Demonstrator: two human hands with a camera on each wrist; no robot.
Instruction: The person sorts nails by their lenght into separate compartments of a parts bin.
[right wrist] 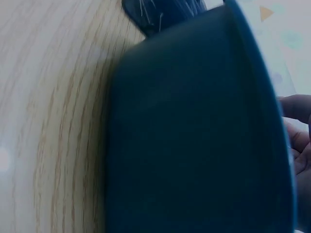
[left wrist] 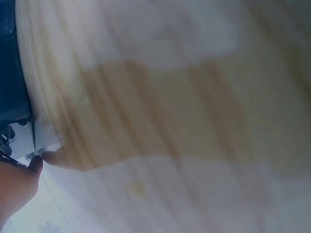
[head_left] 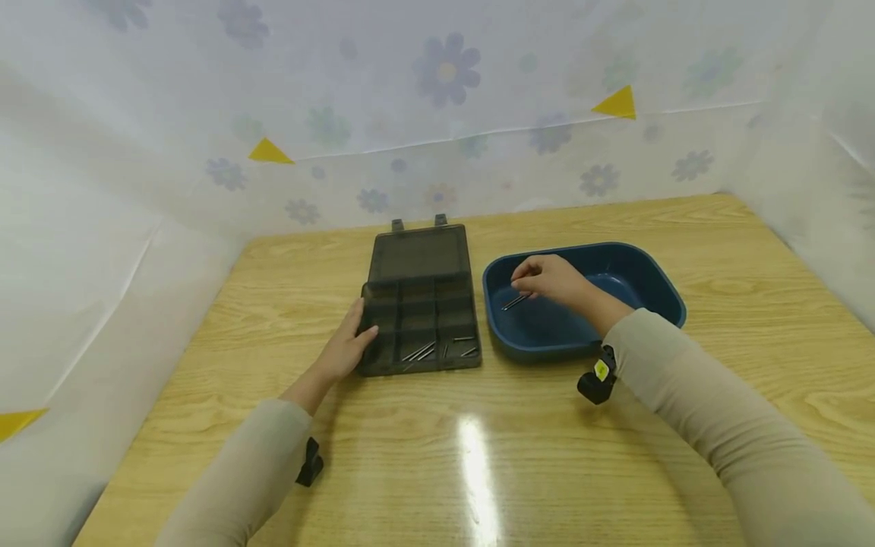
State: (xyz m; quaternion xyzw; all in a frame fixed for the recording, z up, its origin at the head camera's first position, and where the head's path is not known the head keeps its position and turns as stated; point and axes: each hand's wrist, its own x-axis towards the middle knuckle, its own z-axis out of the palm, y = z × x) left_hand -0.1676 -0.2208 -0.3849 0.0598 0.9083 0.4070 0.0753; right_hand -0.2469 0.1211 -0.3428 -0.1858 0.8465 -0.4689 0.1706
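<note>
A dark compartment box lies on the table with its lid folded back. My left hand holds its left edge, thumb over the rim and fingers along the outer side. Several thin metal rods lie in a front compartment, and short metal pieces in the front right one. Over the left part of a blue basin, my right hand has its fingers bent together. Thin dark rods show just below those fingertips; whether the hand pinches one is hidden.
The wooden table carries the box at left and the basin to its right, a narrow gap between them. White flowered sheeting encloses the back and sides. Small black devices sit at both wrists.
</note>
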